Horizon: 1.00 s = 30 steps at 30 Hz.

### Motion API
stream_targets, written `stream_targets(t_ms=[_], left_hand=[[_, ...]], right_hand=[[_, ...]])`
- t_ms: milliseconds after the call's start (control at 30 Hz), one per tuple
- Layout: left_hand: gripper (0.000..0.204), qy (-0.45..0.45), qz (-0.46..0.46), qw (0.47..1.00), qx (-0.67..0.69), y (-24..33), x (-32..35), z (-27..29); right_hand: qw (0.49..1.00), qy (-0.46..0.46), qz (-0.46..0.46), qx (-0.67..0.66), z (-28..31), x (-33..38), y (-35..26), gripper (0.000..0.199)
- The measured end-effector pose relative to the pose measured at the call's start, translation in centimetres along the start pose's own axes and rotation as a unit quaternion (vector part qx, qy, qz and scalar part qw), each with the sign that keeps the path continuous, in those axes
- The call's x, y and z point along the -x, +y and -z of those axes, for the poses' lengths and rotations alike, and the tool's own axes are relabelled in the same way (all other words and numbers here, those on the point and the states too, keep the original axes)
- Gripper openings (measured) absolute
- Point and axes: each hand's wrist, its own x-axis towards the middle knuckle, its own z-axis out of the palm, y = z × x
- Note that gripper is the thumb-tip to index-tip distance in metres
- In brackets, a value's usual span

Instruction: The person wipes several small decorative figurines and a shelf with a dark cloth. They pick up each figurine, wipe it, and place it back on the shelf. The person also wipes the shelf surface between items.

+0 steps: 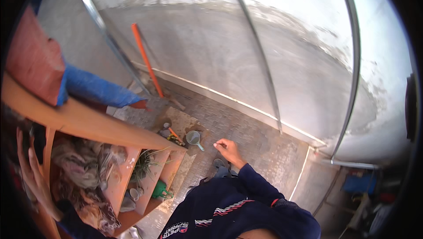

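right hand point(228, 149) empty, grip loose; grey scoop point(194, 138) just left, apart.

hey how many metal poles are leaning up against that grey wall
3. One thin pole leans at the left beside the orange pipe, one crosses the middle of the wall, and one curves down at the right. Others may be out of view.

Single head view, fisheye, looking steeply down past own torso; floor point(246, 129) far, shelf unit point(88, 122) near left.
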Motion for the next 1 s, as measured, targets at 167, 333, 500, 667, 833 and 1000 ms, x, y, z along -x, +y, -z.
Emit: stream_targets(t_ms=[167, 333, 500, 667, 833, 1000], left_hand=[[0.016, 0.204, 0.122, 0.966, 0.097, 2.7, 11.8, 3.8], [0.016, 0.000, 0.154, 0.984, 0.089, 2.1, 23.4, 0.4], [0.022, -0.146, 0.373, 0.916, -0.012, -0.4, 42.1, -4.9], [0.017, -0.093, 0.541, 0.835, 0.035, -0.4, 54.3, -5.2], [0.015, -0.068, 0.483, 0.867, 0.106, -5.7, 52.5, -4.2], [0.013, -0.076, 0.376, 0.916, 0.113, -12.0, 46.8, -1.5]], right_hand=[[0.975, -0.216, -0.031, -0.039, -4.5, -1.7, 0.3, 0.017], [0.920, -0.385, 0.009, 0.075, -8.7, -3.0, -0.5, 0.016], [0.873, -0.446, 0.139, 0.137, -12.8, -3.4, -5.5, 0.014], [0.891, -0.428, 0.107, 0.105, -17.0, 1.4, -11.3, 0.018], [0.821, -0.551, 0.109, 0.100, -20.9, 7.9, -17.1, 0.025], [0.759, -0.620, 0.198, 0.028, -19.3, 10.5, -29.4, 0.027]])
